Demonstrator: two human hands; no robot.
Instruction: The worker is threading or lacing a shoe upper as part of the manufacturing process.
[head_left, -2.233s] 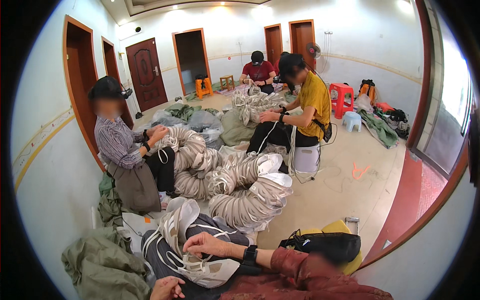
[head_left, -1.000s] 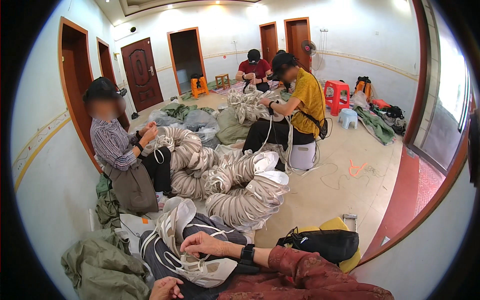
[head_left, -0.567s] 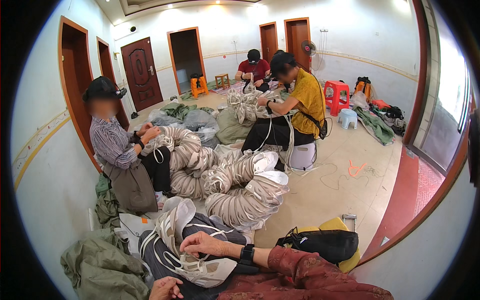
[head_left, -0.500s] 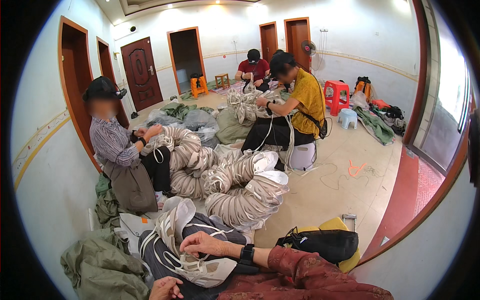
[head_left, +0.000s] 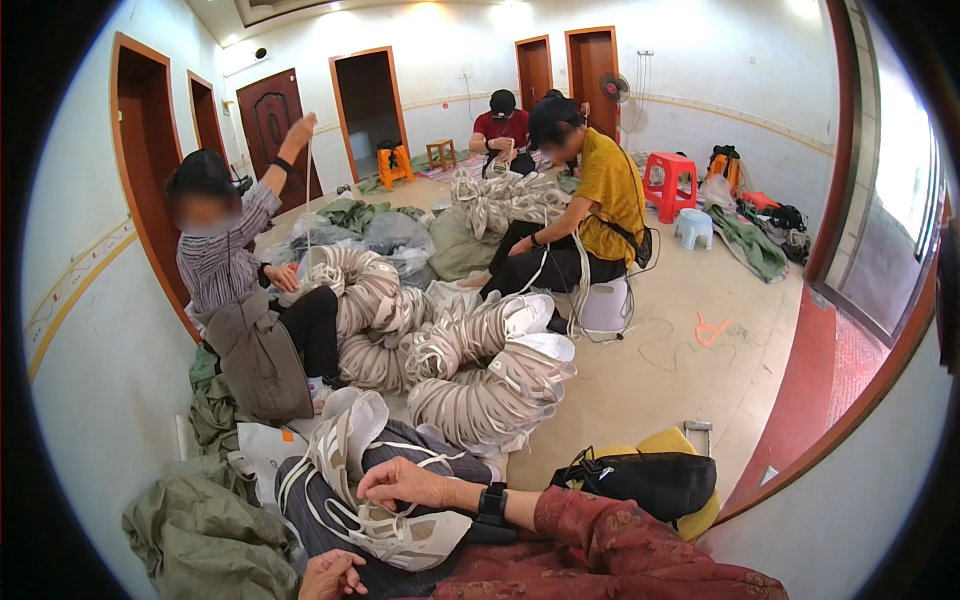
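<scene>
On my lap, over dark striped cloth, lies a pale grey-and-white shoe upper (head_left: 428, 537) with loose white shoelaces (head_left: 335, 517). My right hand (head_left: 405, 484) reaches in above it, fingers curled, its fingertips pinched at a shoelace. At the lower edge is my left hand (head_left: 333, 575), fingers bent and thumb drawn in. Whatever it holds is too small to make out. Just beyond my right hand, more shoe uppers (head_left: 335, 445) stand folded together. Long curved bundles of nested uppers (head_left: 490, 400) lie on the floor ahead.
At left, a seated person in a striped shirt (head_left: 225, 245) raises a lace. A person in yellow (head_left: 610, 190) sits ahead right, another in red (head_left: 503, 130) farther back. A black bag (head_left: 640, 487) on yellow stuff lies near my right elbow; green cloth (head_left: 205, 530) is at left.
The person at left has swung one arm up high, drawing a lace upward. The person in yellow has lowered their hands. My own hands stay nearly where they were.
</scene>
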